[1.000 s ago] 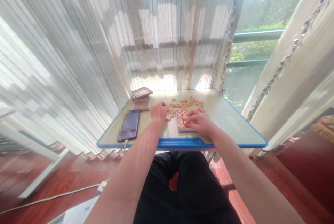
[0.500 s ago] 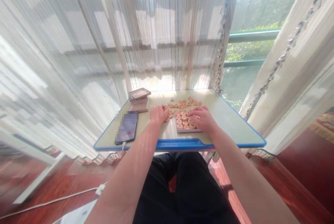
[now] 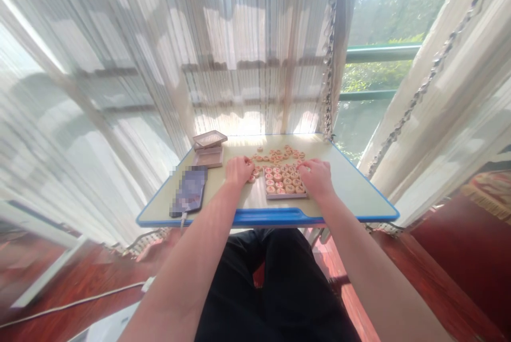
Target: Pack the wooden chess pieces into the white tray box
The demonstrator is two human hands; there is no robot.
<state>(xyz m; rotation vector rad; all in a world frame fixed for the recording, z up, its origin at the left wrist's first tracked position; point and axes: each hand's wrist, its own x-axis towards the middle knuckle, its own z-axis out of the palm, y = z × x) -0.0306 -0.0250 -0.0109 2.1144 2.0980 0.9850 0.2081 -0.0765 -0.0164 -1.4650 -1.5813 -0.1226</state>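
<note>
Round wooden Chinese chess pieces with red and dark characters fill rows in a shallow box [image 3: 285, 197] near the table's front edge. Left of the box, my left hand [image 3: 238, 170] is closed, its curled fingertips on a Chinese chess piece [image 3: 249, 161]; a few more pieces [image 3: 254, 173] lie beside it. My right hand [image 3: 317, 176] is at the box's far right corner, thumb and fingers pinched together; whatever they hold is hidden. Behind the box, several loose pieces [image 3: 276, 157] are scattered over the table.
The pale table [image 3: 351, 193] has a blue edge. At its left stand an open box [image 3: 208, 157] and a tilted lid or tray [image 3: 210, 139]. A phone [image 3: 191, 190] with a cable plugged in lies at front left. Curtains [image 3: 255, 55] hang behind.
My right hand has moved from over the box to its far right corner, uncovering the pieces there. My left hand stays by the loose pieces. The view has shifted slightly.
</note>
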